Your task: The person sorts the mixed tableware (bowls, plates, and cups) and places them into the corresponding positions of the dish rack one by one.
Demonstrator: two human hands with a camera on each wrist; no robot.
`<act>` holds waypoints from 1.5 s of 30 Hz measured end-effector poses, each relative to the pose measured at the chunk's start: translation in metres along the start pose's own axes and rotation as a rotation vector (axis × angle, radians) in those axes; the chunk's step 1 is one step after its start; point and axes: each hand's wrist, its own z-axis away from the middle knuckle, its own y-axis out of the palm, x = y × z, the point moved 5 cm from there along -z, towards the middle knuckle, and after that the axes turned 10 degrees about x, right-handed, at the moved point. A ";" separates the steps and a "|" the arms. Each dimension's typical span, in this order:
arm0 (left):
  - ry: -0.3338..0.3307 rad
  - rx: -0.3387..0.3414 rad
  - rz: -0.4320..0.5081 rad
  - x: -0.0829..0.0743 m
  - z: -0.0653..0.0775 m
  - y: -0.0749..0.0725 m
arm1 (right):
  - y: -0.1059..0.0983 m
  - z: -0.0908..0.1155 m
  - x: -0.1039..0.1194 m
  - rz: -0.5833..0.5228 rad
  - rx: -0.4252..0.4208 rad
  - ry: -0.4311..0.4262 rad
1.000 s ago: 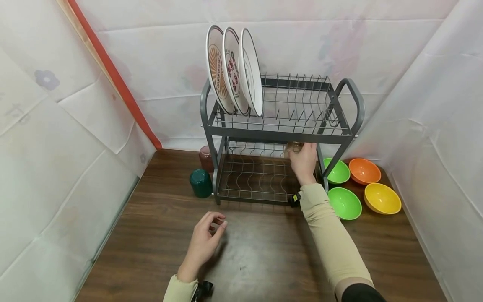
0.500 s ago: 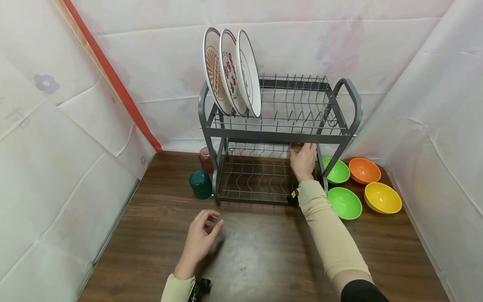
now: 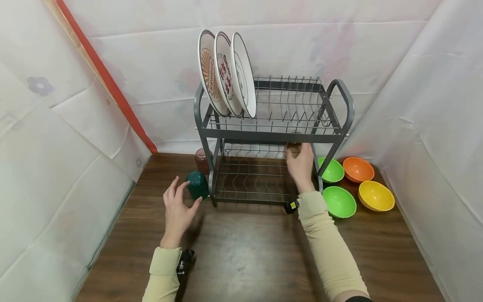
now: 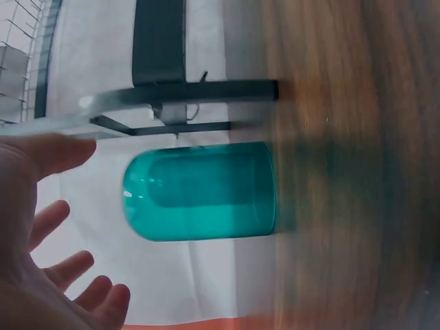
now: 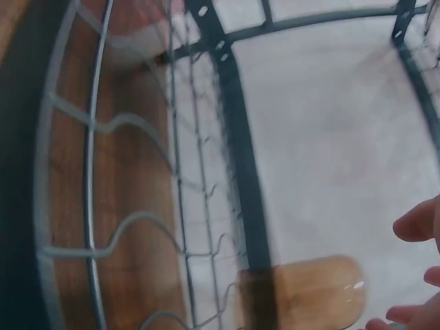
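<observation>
My left hand (image 3: pixel 179 212) reaches toward a teal glass (image 3: pixel 198 186) that stands upside down on the table, left of the dish rack. In the left wrist view, spread fingers (image 4: pixel 65 268) and thumb are apart from the rounded base of this glass. My right hand (image 3: pixel 302 167) is inside the lower tier of the rack, at its right end. Close by is an upturned amber glass (image 3: pixel 292 149) at the back, partly covered by the hand in the head view. The right wrist view has the fingertips (image 5: pixel 412 223) a little away from its base, holding nothing.
The grey two-tier dish rack (image 3: pixel 271 136) has three upright plates (image 3: pixel 225 77) at its upper left. Behind the teal glass is a pinkish glass (image 3: pixel 202 161). Two green bowls (image 3: pixel 339 202), an orange bowl (image 3: pixel 358 169) and a yellow bowl (image 3: pixel 376 196) sit right of the rack.
My left hand has moved left and forward toward the teal glass, its fingers spreading wider. The right hand stays at the amber glass, more of which now shows. The head view has shifted slightly.
</observation>
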 end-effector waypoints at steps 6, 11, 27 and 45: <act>-0.048 0.078 -0.003 0.018 -0.013 0.008 | 0.004 0.041 0.027 -0.070 0.063 -0.087; -0.068 0.132 0.014 0.028 -0.025 0.016 | 0.012 0.080 0.034 -0.113 0.069 -0.154; -0.082 0.050 0.039 0.034 -0.010 0.005 | 0.044 0.166 0.018 -0.283 0.183 -0.174; 0.169 0.113 0.124 -0.055 0.059 0.042 | 0.059 0.203 0.033 -0.296 0.451 -0.355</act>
